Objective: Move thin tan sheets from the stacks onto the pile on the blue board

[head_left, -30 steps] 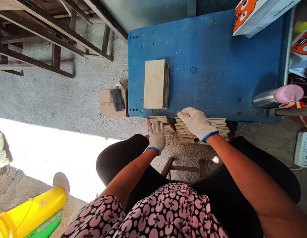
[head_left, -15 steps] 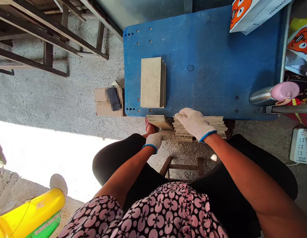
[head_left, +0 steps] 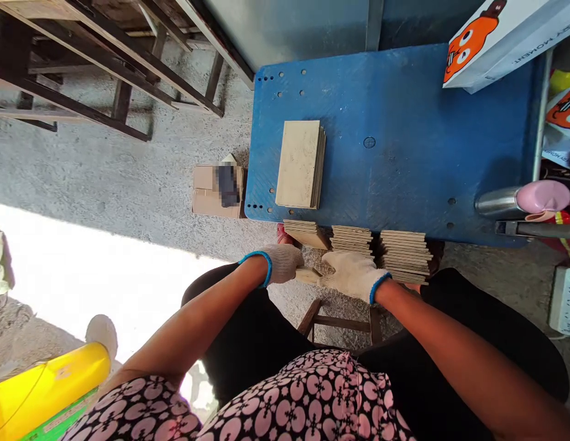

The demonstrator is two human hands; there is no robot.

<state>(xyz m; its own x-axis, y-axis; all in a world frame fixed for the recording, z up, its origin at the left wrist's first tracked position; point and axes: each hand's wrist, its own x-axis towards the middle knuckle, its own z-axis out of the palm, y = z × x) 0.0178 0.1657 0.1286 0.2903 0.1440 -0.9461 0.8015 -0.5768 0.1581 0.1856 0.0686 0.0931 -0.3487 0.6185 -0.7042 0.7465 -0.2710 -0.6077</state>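
Observation:
My left hand (head_left: 282, 263), in a white knit glove with a blue cuff, is closed on the left end of a thin pale board (head_left: 307, 276) above my lap. At the board's right end, my gloved right hand (head_left: 352, 274) has its thumb and fingers around it; the fingertips are partly hidden. Just beyond my hands, below the table's near edge, are a left stack of boards (head_left: 306, 233), a middle stack (head_left: 352, 237) partly behind my right hand, and a right stack (head_left: 406, 254) with uneven edges. A neat pile of similar boards (head_left: 298, 164) lies on the blue table (head_left: 404, 128).
A white paper bag (head_left: 501, 55) stands at the table's far right. Near its right edge lies a steel bottle with a pink lid (head_left: 542, 197). A cardboard box (head_left: 205, 190) is left of the table. A wooden stool (head_left: 342, 321) stands below my hands.
My right hand has come off the tops of the stacks toward me and now meets the board. My left hand has drawn the board back from the left stack. The view has shifted slightly.

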